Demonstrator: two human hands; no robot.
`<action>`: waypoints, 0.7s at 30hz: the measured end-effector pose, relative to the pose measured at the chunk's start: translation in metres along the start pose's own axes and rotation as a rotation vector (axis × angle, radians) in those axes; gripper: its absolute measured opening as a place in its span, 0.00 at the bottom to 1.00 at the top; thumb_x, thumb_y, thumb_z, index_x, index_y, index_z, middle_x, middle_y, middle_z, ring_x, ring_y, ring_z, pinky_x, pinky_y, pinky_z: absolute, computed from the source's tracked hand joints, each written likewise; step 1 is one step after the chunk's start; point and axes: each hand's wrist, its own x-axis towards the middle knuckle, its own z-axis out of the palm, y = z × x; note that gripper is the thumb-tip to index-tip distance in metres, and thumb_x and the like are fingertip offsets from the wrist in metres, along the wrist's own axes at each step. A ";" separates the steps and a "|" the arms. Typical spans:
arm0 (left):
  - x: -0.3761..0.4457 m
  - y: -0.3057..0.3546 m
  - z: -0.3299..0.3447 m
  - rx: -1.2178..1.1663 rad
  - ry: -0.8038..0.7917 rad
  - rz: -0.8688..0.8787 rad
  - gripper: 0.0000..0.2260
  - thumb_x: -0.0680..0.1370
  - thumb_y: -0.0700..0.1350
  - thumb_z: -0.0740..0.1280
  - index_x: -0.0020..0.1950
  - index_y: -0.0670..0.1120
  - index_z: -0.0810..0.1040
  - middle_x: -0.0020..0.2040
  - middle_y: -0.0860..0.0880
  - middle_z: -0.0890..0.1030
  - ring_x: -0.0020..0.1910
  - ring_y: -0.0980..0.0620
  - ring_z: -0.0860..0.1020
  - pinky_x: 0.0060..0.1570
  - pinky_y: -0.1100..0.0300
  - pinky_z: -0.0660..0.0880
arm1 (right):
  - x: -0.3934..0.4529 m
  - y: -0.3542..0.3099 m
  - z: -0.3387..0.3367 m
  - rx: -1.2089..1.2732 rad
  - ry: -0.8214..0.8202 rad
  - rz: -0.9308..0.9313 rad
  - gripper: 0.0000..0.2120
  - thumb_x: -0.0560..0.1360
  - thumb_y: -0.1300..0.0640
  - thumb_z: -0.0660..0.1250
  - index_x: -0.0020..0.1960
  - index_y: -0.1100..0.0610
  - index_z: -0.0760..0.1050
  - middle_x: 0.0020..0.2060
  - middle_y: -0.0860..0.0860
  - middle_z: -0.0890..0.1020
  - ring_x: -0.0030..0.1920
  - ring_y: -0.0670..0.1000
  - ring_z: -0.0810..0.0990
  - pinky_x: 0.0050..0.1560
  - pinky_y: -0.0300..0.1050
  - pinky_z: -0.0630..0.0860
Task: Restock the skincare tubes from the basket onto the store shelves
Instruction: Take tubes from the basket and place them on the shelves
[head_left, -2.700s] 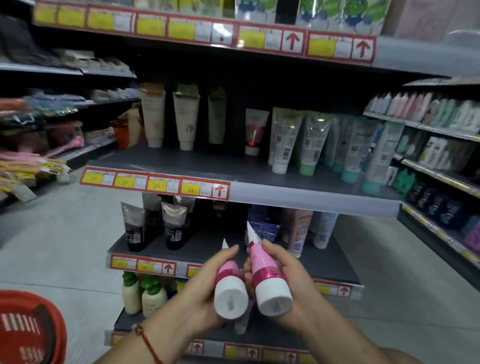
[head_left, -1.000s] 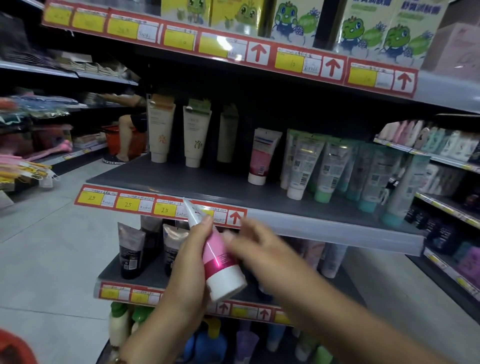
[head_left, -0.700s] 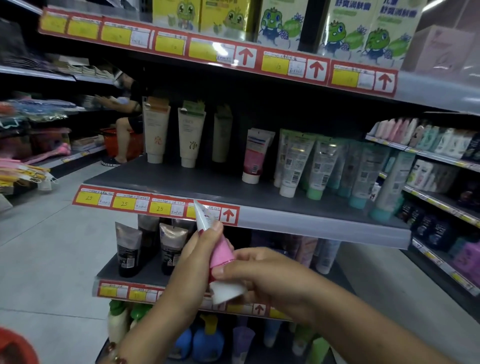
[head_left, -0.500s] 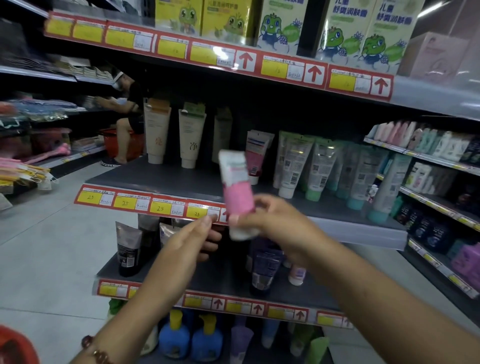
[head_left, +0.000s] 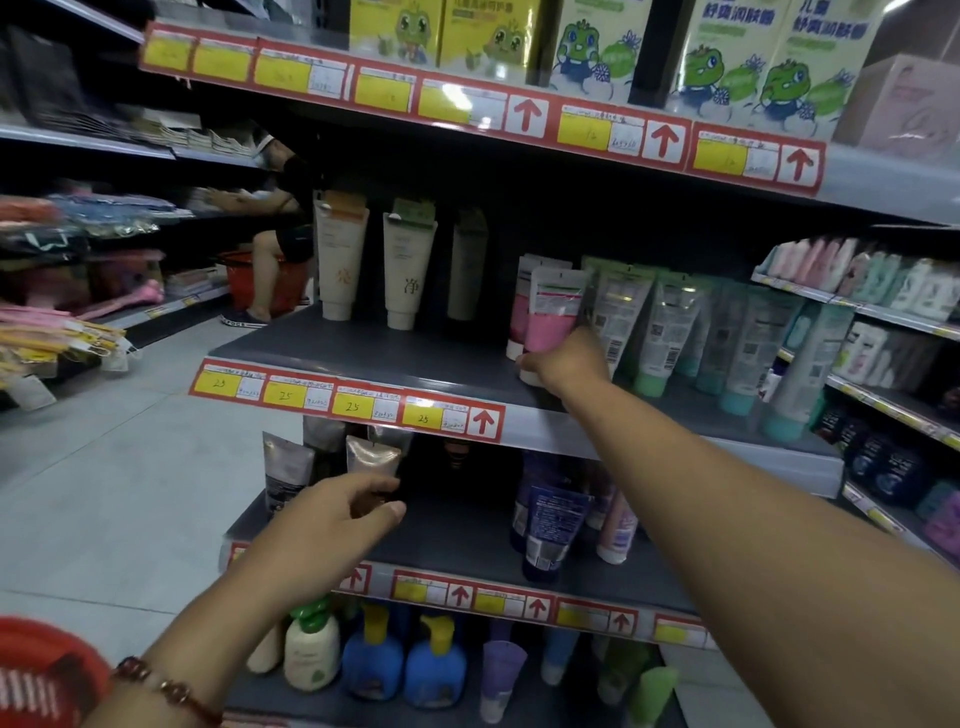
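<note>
Our left hand (head_left: 332, 512) hangs empty, fingers loosely spread, before the lower shelf (head_left: 467, 535). On the middle shelf (head_left: 363, 353) two pink tubes (head_left: 550, 312) stand upright, caps down; our right hand (head_left: 569, 364) closes its grip round the front one's base.

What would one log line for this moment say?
step: shelving | right hand: gripping pink tube on middle shelf | left hand: empty, open
</note>
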 end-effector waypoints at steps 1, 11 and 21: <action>0.000 0.000 -0.001 0.012 -0.003 0.001 0.16 0.78 0.56 0.66 0.66 0.61 0.74 0.59 0.61 0.79 0.57 0.62 0.75 0.54 0.63 0.73 | 0.001 0.000 0.003 0.005 0.009 -0.002 0.30 0.67 0.58 0.78 0.64 0.60 0.70 0.57 0.56 0.80 0.52 0.57 0.80 0.48 0.45 0.74; -0.034 -0.025 -0.035 0.055 -0.104 -0.088 0.18 0.78 0.55 0.67 0.67 0.55 0.75 0.60 0.59 0.78 0.56 0.62 0.76 0.52 0.67 0.73 | -0.057 0.001 0.001 -0.073 0.054 -0.267 0.24 0.68 0.55 0.70 0.61 0.59 0.70 0.50 0.55 0.78 0.51 0.59 0.79 0.41 0.42 0.72; -0.140 -0.105 -0.130 0.349 -0.210 -0.449 0.27 0.77 0.62 0.64 0.72 0.50 0.71 0.69 0.51 0.76 0.64 0.51 0.75 0.65 0.59 0.69 | -0.256 0.006 0.134 -0.235 -0.766 -0.609 0.29 0.76 0.50 0.68 0.75 0.48 0.65 0.71 0.45 0.70 0.68 0.46 0.71 0.58 0.34 0.66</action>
